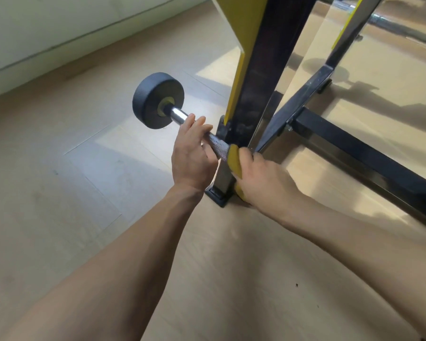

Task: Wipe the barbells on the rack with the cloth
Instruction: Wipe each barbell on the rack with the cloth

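Note:
A barbell with a chrome bar [177, 114] and a black round weight [153, 99] on its left end lies low on the black and yellow rack [253, 77]. My left hand [191, 156] grips the bar just right of the weight. My right hand [263, 178] holds a yellow cloth [234, 161] wrapped round the knurled part of the bar, close beside the rack's upright. The rest of the bar is hidden behind the rack and my hands.
The rack's black foot [218, 196] and its cross beam [369, 153] stand on a light wooden floor [84, 193]. A pale wall with a skirting board [47, 52] runs along the upper left. Another bar [403, 27] shows at the top right.

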